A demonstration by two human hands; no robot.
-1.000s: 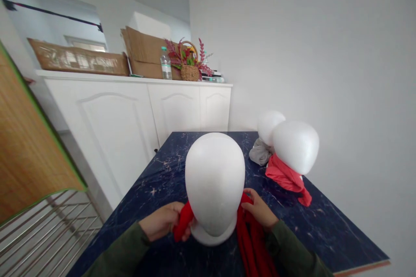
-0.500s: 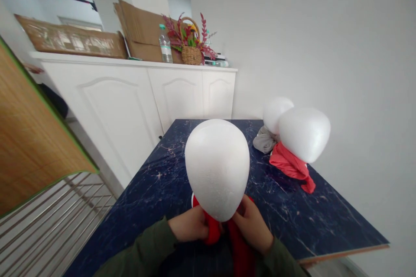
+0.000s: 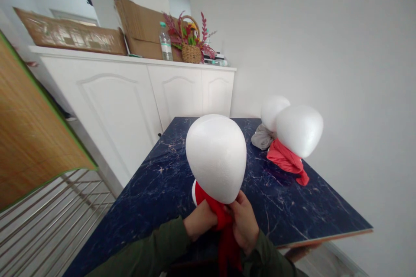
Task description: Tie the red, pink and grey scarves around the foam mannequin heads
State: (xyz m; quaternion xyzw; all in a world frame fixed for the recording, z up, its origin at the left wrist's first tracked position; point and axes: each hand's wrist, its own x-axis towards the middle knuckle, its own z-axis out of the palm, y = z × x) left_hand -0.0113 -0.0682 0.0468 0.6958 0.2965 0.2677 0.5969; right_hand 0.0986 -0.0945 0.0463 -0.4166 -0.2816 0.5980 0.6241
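Note:
Close in front of me a white foam mannequin head [image 3: 216, 156] stands on the dark blue marbled table [image 3: 156, 190]. Red cloth, which looks like a scarf [image 3: 223, 218], wraps round its neck, and one end hangs down toward me. My left hand [image 3: 202, 220] is closed on the scarf just below the head, at its left. My right hand [image 3: 243, 220] grips the scarf under the chin end, close beside the left. The fingertips of both hands are partly hidden by cloth. A white rim of the head's base [image 3: 194, 192] shows at the left.
At the right stand two more foam heads, one with a coral-red cloth [image 3: 287, 160], one with a grey cloth [image 3: 262, 136]. A white cabinet [image 3: 113, 108] behind bears cardboard boxes, a water bottle [image 3: 165, 43] and a flower basket [image 3: 191, 53]. A metal rack [image 3: 61, 212] stands left.
Both hands have drawn closer together at the scarf's front, the left moving right and the right moving slightly left. The scarf now crosses more tightly under the head. The view has shifted slightly.

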